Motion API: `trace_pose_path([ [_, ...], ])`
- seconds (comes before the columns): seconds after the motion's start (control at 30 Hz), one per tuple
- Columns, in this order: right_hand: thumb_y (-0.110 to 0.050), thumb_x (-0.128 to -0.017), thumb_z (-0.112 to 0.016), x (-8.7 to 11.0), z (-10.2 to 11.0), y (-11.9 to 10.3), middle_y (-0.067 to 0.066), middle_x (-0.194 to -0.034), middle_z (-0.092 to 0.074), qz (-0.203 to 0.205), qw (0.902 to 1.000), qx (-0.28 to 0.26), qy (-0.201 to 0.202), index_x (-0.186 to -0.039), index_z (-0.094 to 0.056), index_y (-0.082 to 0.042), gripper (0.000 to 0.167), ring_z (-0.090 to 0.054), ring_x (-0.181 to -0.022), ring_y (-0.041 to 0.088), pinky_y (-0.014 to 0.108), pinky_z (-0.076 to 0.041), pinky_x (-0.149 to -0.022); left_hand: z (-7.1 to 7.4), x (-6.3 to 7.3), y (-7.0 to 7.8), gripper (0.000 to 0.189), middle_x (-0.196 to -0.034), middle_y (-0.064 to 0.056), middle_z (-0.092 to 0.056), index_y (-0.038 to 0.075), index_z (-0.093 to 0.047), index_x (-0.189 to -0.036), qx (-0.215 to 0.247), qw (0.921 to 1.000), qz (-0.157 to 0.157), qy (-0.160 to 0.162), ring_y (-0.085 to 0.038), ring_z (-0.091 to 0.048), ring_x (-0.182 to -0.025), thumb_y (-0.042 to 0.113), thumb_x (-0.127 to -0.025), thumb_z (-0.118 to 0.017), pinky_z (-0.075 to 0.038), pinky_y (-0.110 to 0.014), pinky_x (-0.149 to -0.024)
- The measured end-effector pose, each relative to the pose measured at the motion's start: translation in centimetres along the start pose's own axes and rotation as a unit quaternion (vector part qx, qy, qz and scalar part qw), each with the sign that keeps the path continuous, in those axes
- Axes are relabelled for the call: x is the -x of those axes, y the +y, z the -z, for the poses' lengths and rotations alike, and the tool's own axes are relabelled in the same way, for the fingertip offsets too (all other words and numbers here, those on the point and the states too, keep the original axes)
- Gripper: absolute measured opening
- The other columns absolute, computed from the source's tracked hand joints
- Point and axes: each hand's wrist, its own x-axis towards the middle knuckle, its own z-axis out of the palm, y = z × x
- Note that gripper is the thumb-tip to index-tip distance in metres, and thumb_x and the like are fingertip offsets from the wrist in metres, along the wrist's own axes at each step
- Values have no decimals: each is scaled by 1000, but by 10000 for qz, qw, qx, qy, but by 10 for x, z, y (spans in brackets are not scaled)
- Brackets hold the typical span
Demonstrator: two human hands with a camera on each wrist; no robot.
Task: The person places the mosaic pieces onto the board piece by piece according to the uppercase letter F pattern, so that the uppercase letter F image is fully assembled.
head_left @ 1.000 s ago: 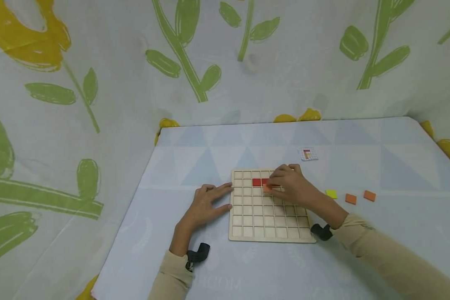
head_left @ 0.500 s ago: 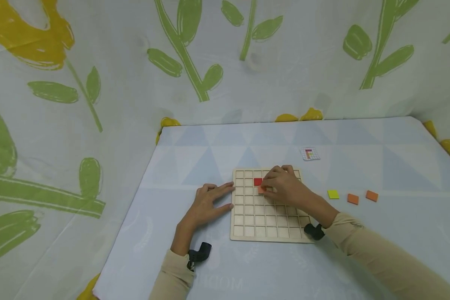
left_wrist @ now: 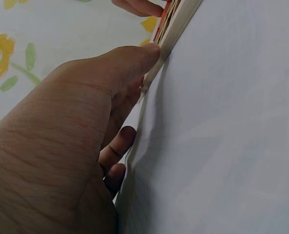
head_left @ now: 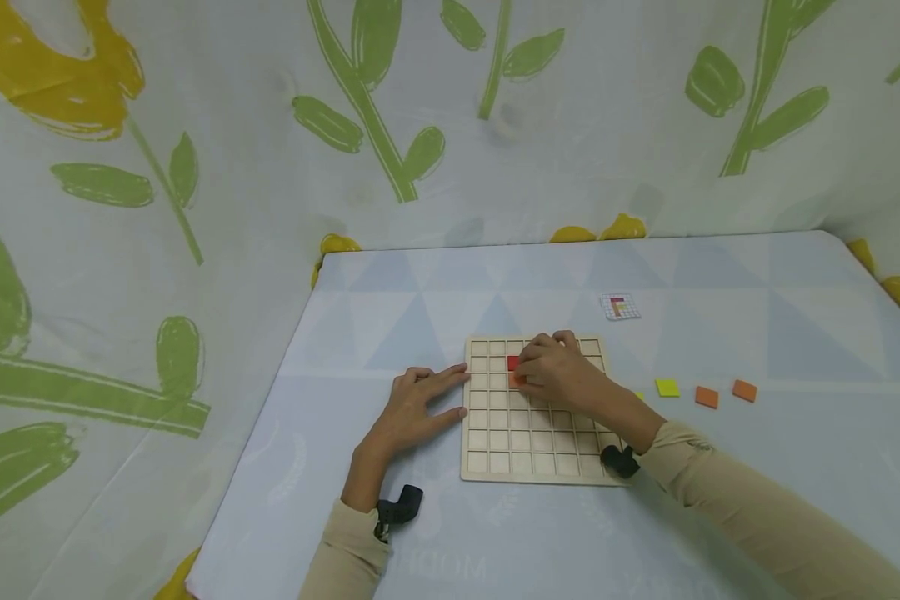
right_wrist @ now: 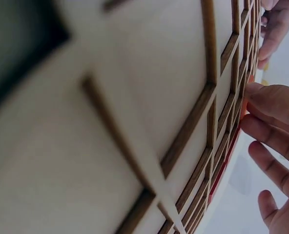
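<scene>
A wooden grid board (head_left: 510, 454) lies on the table. My right hand (head_left: 561, 375) is over its upper part, thumb and forefinger pinching a small orange square tile (head_left: 513, 380) at a cell directly below a red tile (head_left: 513, 363). The right wrist view shows the fingertips on the orange tile (right_wrist: 244, 105), level with the grid, beside a red strip of tile (right_wrist: 217, 179). Cells right of the red tile are hidden behind the hand. My left hand (head_left: 414, 408) has its fingers extended, forefinger and thumb touching the board's left edge; its thumb meets the board side (left_wrist: 176, 34) in the left wrist view.
Right of the board lie a yellow tile (head_left: 667, 388) and two orange tiles (head_left: 707, 397), with another yellow one partly behind the right wrist. A small pattern card (head_left: 619, 307) lies beyond the board. Black wrist cameras (head_left: 399, 505) stick out from both wrists.
My right hand has moved left with the orange tile, from beneath the second red tile to the cell beneath the first. My left hand stays at the board's edge.
</scene>
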Motion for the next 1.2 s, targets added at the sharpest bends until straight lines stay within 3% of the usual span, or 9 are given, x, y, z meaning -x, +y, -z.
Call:
trace_pose_path([
  [0.3, -11, -79, -85, 17, 12, 9, 1, -100, -72, -233, 9973, -606, 337, -93, -79, -13, 15, -59, -102, 24, 57, -35, -90, -1, -1, 2, 57, -154, 19, -41, 32, -53, -147, 23, 10000, -35, 32, -22, -42, -121, 47, -94, -67, -28, -47, -100],
  [0.77, -10, -80, -84, 69, 41, 35, 4, -103, -71, -907, 9941, -471, 370, -96, -77, -11, 18, -58, -105, 28, 57, -32, -92, -2, 0, -1, 57, -154, 20, -40, 33, -54, -146, 112, 9999, 22, 22, -22, -41, -122, 46, -93, -68, -27, -47, -100],
  [1.2, -13, -84, -81, 110, 58, 53, 5, -104, -69, -1780, 9830, -441, 80, -100, -77, -12, 17, -54, -110, 30, 60, -27, -95, -1, 1, 1, 56, -153, 20, -41, 32, -54, -146, 197, 9998, -27, 54, -22, -42, -121, 46, -93, -69, -27, -48, -100],
])
